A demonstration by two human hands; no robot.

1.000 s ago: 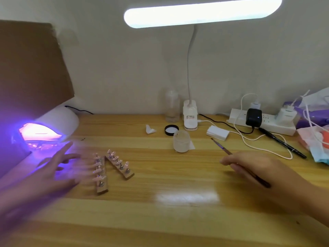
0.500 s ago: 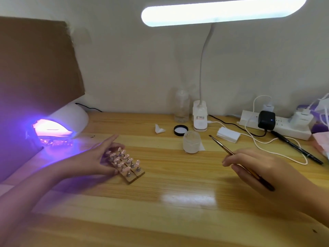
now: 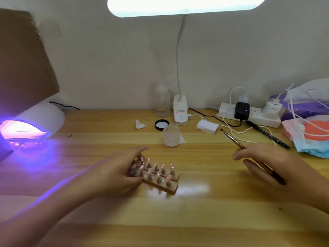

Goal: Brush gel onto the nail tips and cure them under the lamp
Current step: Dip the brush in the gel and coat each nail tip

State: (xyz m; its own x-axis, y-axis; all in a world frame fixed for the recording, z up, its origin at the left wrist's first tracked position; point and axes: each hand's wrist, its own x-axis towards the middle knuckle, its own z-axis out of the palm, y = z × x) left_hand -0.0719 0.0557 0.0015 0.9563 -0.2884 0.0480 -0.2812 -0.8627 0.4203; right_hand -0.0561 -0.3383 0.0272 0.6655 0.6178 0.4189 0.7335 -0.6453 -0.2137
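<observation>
Left hand (image 3: 117,172) grips the left end of two wooden holder strips (image 3: 161,181), fingers curled over the top and thumb on the near side. The strips lie side by side on the bench (image 3: 213,220), centre-front, well apart from the UV curing lamp (image 3: 37,120).

Nail tips (image 3: 156,166) stand on pegs along the strips. They are motion-blurred, the leftmost sit behind the fingers, and the count is unclear.

Right hand (image 3: 267,166) pinches a brush (image 3: 235,141), tip pointing up-left toward the gel jar (image 3: 171,135). Mid-handle is hidden in the hand, and the bristles are too small to tell whether they carry gel.

The curing lamp is lit purple. Its left side is cut off by the frame and its interior is washed out by glare. The desk lamp (image 3: 185,6) head is cropped at the top.
</observation>
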